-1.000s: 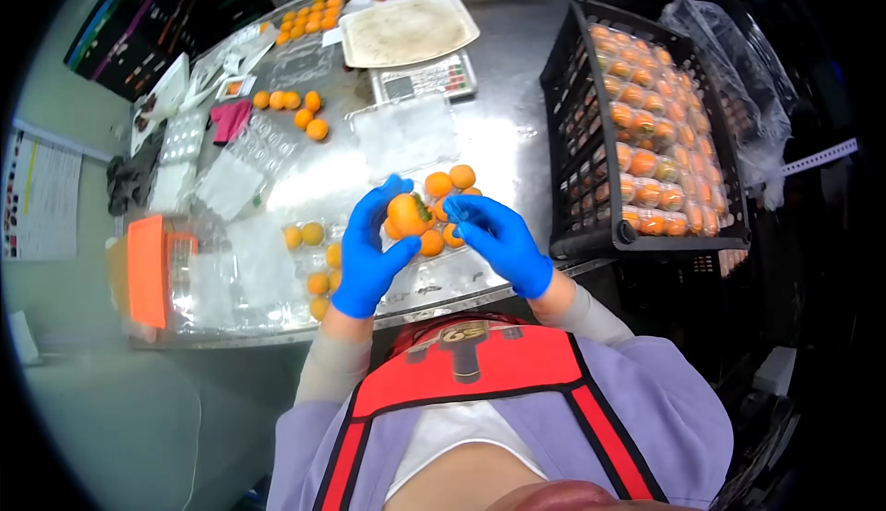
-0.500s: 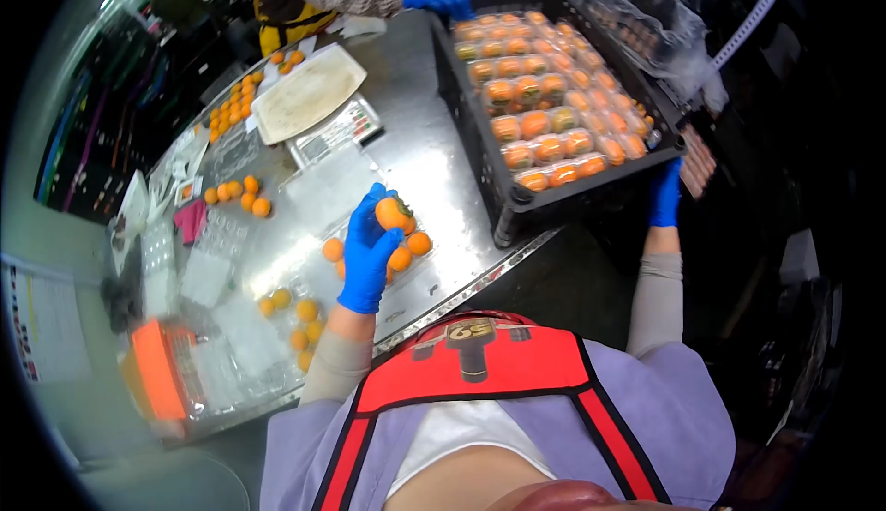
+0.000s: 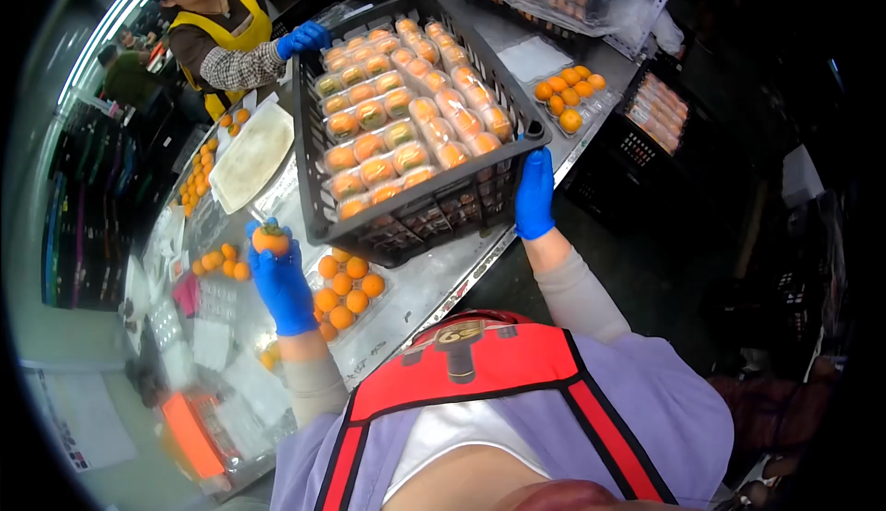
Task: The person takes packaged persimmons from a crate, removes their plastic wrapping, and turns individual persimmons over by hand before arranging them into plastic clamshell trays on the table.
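My left hand (image 3: 282, 282), in a blue glove, is closed round an orange persimmon (image 3: 270, 240) with its leafy top up. Beside it on the metal table (image 3: 420, 306) lies a clear tray of persimmons (image 3: 342, 285). A black crate (image 3: 415, 218) full of clear packs of persimmons (image 3: 377, 171) stands slanted over the table. My right hand (image 3: 534, 199), gloved in blue, is against the crate's near right corner; its upper fingers are partly hidden by the rim. A co-worker's gloved hand (image 3: 303, 39) rests on the crate's far left corner.
A co-worker in a yellow apron (image 3: 242, 38) stands across the table. Behind my left hand are a scale tray (image 3: 254, 156) and loose persimmons (image 3: 197, 179). More persimmons (image 3: 570, 96) lie at the right, near another crate (image 3: 657, 109). An orange basket (image 3: 193, 434) is at the lower left.
The view has turned right. My right hand left the persimmons for the crate, which has shifted left over the table. The co-worker has come into view. My left hand still holds the persimmon.
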Tool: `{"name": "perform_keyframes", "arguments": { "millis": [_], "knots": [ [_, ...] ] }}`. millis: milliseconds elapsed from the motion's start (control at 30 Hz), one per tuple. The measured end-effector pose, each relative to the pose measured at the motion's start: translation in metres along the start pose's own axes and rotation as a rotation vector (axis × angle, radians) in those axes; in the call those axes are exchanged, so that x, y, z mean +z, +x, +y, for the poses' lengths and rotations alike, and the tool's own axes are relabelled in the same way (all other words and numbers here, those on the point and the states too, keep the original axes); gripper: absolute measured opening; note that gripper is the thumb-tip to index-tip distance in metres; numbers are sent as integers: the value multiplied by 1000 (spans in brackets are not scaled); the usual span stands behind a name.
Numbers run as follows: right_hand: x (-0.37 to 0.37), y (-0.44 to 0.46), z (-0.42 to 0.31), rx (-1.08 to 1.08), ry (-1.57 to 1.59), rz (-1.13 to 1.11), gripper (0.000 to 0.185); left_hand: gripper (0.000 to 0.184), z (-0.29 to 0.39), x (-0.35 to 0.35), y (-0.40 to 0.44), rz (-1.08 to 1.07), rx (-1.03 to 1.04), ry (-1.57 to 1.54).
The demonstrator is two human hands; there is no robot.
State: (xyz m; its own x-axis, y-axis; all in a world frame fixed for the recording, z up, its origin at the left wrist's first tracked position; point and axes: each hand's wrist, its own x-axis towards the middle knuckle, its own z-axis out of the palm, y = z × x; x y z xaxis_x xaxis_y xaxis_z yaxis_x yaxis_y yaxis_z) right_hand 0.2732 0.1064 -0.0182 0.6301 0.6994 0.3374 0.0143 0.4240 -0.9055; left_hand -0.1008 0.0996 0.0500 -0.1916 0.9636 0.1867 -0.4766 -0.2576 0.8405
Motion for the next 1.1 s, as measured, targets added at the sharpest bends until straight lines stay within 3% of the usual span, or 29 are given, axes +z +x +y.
{"name": "perform_keyframes", "arguments": {
  "millis": [33,100,133,267,300,333,367,433,500,633,800,1100],
  "knots": [
    [6,10,8,-42,6,3,38,62,1,-3,0,10,8,2],
    [6,27,36,119,124,5,34,62,6,-13,-3,52,0,51],
    [0,53,83,-129,-5,7,32,63,7,-19,-7,44,-5,77],
    [-2,171,170,-34,279,-154,54,63,4,-41,-30,147,-35,94],
    [32,150,72,97,-36,-103,53,62,4,-43,-35,189,-52,66],
    [41,176,85,153,94,-85,57,61,4,-46,-40,195,-69,71],
    [46,191,75,312,51,-70,59,60,4,-51,-46,201,-87,75],
    [48,228,75,320,-182,-49,56,60,2,-55,-56,243,-103,90],
    [64,265,101,-334,-411,106,47,59,-2,-60,-63,280,-122,103],
    [140,184,-3,-769,-296,-243,41,59,-15,-71,-78,275,-127,101],
    [166,135,12,-909,-773,-543,45,60,-21,-70,-92,320,-181,148],
    [166,147,30,-911,-849,-611,47,65,-20,-74,-120,379,-190,178]
  ]
}}
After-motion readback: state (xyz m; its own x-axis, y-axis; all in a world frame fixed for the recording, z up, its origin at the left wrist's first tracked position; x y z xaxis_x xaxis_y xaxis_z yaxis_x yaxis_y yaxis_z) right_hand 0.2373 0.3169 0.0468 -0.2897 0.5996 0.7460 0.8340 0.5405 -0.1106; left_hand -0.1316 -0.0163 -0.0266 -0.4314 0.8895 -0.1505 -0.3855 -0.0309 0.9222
